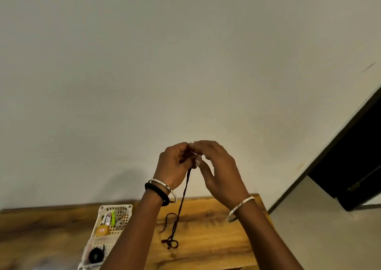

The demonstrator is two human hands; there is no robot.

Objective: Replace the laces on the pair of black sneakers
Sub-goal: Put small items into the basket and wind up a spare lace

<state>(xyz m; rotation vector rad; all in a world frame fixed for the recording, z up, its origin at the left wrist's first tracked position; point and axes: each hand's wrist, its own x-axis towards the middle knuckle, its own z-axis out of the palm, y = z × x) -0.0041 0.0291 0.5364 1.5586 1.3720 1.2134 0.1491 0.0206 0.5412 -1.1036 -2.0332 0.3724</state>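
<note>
Head cam view, only one here: both hands are raised in front of a plain pale wall, fingertips meeting. The left hand is closed around the top of a dark reddish-brown lace, pinching it up near the fingers. The right hand sits right against it with its fingers curled in toward the same spot, but it's a bit blurred, so I can't tell if it really has hold of the lace or is just touching it.

The lace hangs straight down between the wrists, and its loose end lies looped on the wooden table below. No sneakers anywhere in view.

On the left of the table there's a white lattice tray with small bits in it, including an orange round thing. Bangles on both wrists, plus a black band on the left one.
</note>
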